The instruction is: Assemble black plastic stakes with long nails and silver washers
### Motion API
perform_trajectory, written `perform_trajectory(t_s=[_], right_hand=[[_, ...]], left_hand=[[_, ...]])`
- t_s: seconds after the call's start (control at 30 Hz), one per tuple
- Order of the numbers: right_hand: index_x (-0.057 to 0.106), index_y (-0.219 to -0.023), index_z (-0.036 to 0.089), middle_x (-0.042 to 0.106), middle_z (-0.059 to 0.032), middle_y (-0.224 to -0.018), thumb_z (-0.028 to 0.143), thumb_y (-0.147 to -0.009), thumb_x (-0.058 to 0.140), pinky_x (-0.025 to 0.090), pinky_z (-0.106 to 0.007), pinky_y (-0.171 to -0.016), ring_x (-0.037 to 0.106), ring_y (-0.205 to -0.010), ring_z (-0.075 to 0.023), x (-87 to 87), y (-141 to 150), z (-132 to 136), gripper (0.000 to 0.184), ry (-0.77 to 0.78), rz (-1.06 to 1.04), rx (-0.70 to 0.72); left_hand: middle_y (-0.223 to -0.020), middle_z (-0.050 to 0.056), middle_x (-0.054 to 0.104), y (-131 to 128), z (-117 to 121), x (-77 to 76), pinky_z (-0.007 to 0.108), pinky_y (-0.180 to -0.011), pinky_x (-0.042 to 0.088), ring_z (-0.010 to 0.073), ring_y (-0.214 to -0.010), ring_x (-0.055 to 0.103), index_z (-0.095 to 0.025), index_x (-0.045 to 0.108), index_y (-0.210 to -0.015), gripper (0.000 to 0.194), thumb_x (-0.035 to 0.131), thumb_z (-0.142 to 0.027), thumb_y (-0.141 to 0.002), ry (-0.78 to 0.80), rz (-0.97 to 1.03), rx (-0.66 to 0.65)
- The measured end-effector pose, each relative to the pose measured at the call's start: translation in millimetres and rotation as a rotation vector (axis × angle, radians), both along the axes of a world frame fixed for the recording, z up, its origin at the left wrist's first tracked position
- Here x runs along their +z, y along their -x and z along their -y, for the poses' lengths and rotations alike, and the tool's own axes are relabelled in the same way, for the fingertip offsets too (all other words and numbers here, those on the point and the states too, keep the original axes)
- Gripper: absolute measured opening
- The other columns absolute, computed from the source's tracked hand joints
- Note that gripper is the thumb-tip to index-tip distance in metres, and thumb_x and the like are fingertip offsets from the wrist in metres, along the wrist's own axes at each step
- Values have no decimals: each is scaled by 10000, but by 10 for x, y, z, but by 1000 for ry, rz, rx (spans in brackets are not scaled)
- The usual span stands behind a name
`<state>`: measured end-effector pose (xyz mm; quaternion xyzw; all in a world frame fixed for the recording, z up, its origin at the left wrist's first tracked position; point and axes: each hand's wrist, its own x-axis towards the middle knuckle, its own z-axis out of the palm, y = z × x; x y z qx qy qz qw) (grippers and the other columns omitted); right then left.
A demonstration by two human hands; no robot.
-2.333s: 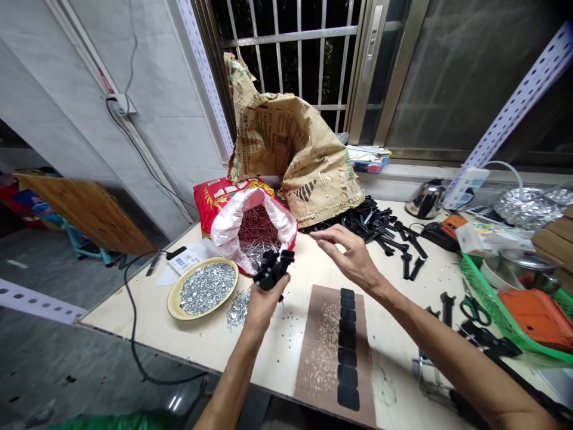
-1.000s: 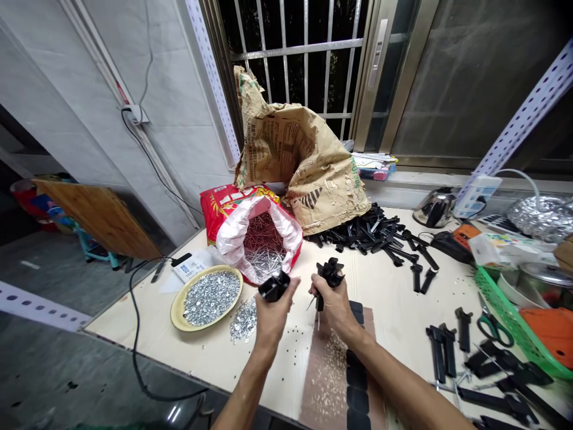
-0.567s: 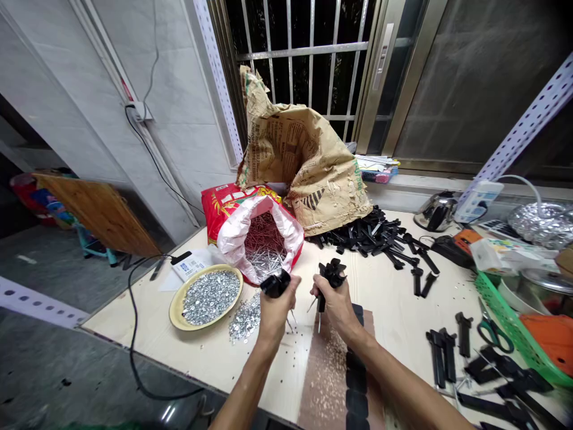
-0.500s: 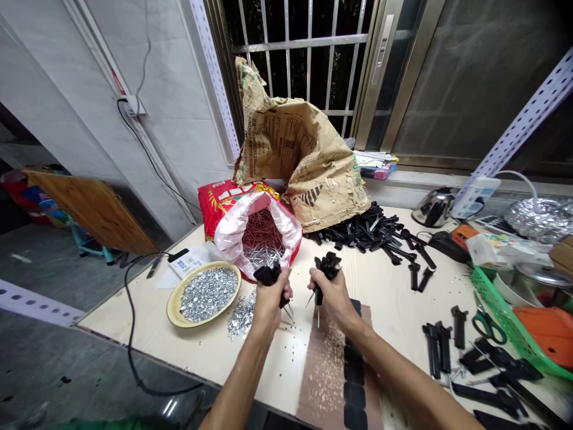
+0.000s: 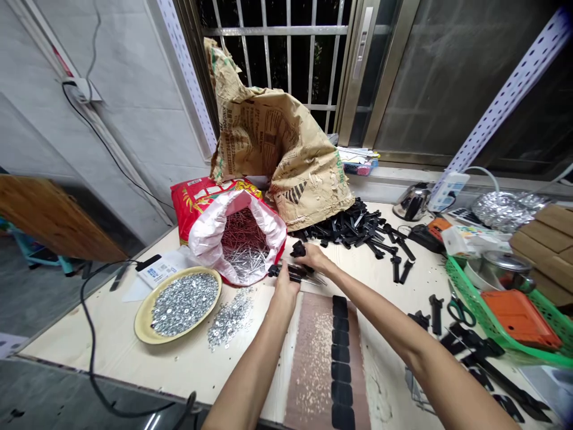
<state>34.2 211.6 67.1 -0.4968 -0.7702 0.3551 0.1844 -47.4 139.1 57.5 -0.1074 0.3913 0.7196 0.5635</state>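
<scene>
My left hand (image 5: 286, 286) is closed around black plastic parts (image 5: 293, 273) with thin metal pins sticking out to the right. Just beyond it, my right hand (image 5: 314, 258) grips more black plastic parts (image 5: 298, 248); its fingers are partly hidden. Both hands are close together over the table, beside the open white mouth of a red bag (image 5: 210, 233). Silver and reddish nails (image 5: 244, 263) fill the bag. Nearer me lies a brown board (image 5: 308, 352) scattered with small pale bits, with a row of black rounded pads (image 5: 342, 371) along it.
A yellow bowl of metal washers (image 5: 144, 325) stands left, with loose washers (image 5: 228, 322) beside it. A torn paper sack (image 5: 308, 179) and a heap of black parts (image 5: 358, 227) are behind. Scissors (image 5: 460, 307), a green basket (image 5: 474, 304) and more black parts (image 5: 474, 346) lie right.
Both hands have come closer together and farther from me, from above the board's far end to beside the bag's mouth. The black parts moved with them. My view has turned right.
</scene>
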Motion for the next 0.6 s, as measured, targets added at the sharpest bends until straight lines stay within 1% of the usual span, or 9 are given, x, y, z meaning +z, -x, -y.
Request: perform_trajectory(t_s=[0.07, 0.13, 0.23, 0.3, 0.37, 0.43, 0.5, 0.57, 0.6], right_hand=[[613, -1066, 129, 677, -67, -908, 238, -627, 743, 466, -257, -730, 624, -837, -195, -63, -6, 30, 471, -25, -8, 45], [575, -1163, 133, 655, -90, -1040, 249, -653, 727, 456, -269, -808, 608, -931, -201, -64, -30, 61, 545, -73, -39, 65], [564, -1185, 137, 584, -118, -1186, 243, -749, 632, 418, -291, -905, 561, -1045, -200, 55, -153, 195, 453, -172, -99, 35], [613, -1096, 154, 612, -97, -1114, 243, -826, 533, 425, -289, -887, 580, -993, -181, 176, -317, 398, 296, -247, -189, -8], [656, -971, 177, 654, -58, -942, 278, -870, 476, 456, -275, -796, 615, -851, -163, 277, -524, 687, 230, -279, -332, -65], [673, -917, 177, 652, -32, -813, 348, -868, 497, 463, -254, -660, 616, -687, -145, 318, -714, 1008, 250, -164, -455, -110], [684, -933, 159, 633, -20, -749, 407, -846, 530, 435, -237, -549, 582, -575, -124, 286, -822, 1289, 304, 63, -573, -121], [677, -1005, 151, 620, -10, -731, 434, -818, 565, 417, -229, -520, 547, -542, -106, 200, -828, 1486, 357, 234, -725, -172], [668, -1040, 155, 618, -4, -735, 436, -801, 588, 418, -229, -530, 534, -547, -99, 151, -799, 1551, 378, 265, -811, -223]], left_hand=[[-636, -2, 606, -7, 7, 18, 192, -527, 489, 101, -520, 575, -168, 581, -852, 163, 432, -167, -917, 22, 2, 60], [-646, -4, 609, 19, 47, 70, 180, -530, 493, 97, -539, 583, -171, 583, -865, 146, 445, -173, -914, 43, -4, 112], [-639, -11, 592, 84, 133, 164, 161, -512, 484, 87, -541, 574, -176, 580, -885, 107, 476, -186, -903, 74, -7, 145], [-683, 4, 603, 127, 202, 224, 173, -513, 488, 96, -568, 586, -180, 576, -930, 121, 461, -214, -912, 95, 1, 136], [-776, 35, 625, 151, 283, 282, 199, -522, 499, 118, -626, 611, -187, 557, -1007, 178, 413, -259, -930, 110, 16, 119], [-888, 76, 634, 128, 371, 344, 234, -542, 517, 148, -708, 635, -192, 524, -1091, 248, 365, -311, -943, 110, 38, 93], [-987, 118, 625, 32, 461, 415, 274, -572, 535, 183, -797, 649, -192, 494, -1151, 298, 355, -349, -940, 83, 64, 54], [-1079, 151, 605, -135, 545, 497, 304, -601, 545, 212, -884, 648, -201, 469, -1196, 327, 366, -364, -932, 31, 99, 5], [-1128, 159, 586, -235, 584, 540, 306, -612, 546, 216, -926, 641, -212, 450, -1222, 341, 361, -368, -932, -7, 123, -22]])
